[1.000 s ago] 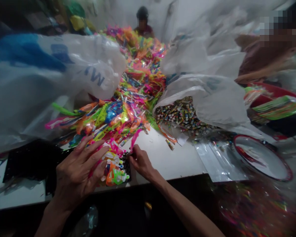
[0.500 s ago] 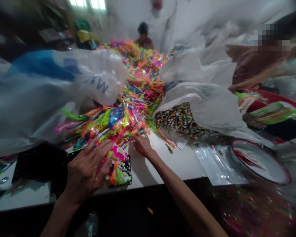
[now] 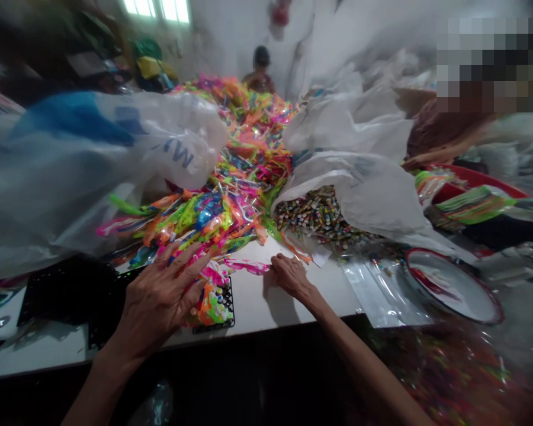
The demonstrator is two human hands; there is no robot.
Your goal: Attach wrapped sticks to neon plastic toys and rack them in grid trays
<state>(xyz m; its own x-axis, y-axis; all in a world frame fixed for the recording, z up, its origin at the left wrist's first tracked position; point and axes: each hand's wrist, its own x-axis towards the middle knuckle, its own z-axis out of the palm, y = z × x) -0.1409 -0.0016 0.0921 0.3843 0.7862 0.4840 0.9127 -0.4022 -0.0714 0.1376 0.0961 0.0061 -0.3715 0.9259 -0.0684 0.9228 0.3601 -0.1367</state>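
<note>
My left hand (image 3: 160, 299) lies flat with fingers spread on a small stack of neon plastic toys (image 3: 211, 305) that rests on a black grid tray (image 3: 224, 307) near the table's front edge. My right hand (image 3: 288, 275) is to the right of the tray, fingers pinched on the end of a pink wrapped strip (image 3: 249, 266) that lies stretched across the white tabletop (image 3: 253, 299). Behind both hands a long heap of bright wrapped toys (image 3: 231, 195) runs up the table's middle.
A large white and blue sack (image 3: 71, 160) fills the left. An open white bag of small coloured sticks (image 3: 320, 213) sits right of the heap. Clear sleeves (image 3: 382, 290), a red-rimmed plate (image 3: 453, 284) and a red basin (image 3: 479, 183) are at right. Two other people sit beyond.
My right hand went from the tray up to the heap, then drew back to the right, pulling a pink strip out across the table. My left hand stayed pressed on the stack.
</note>
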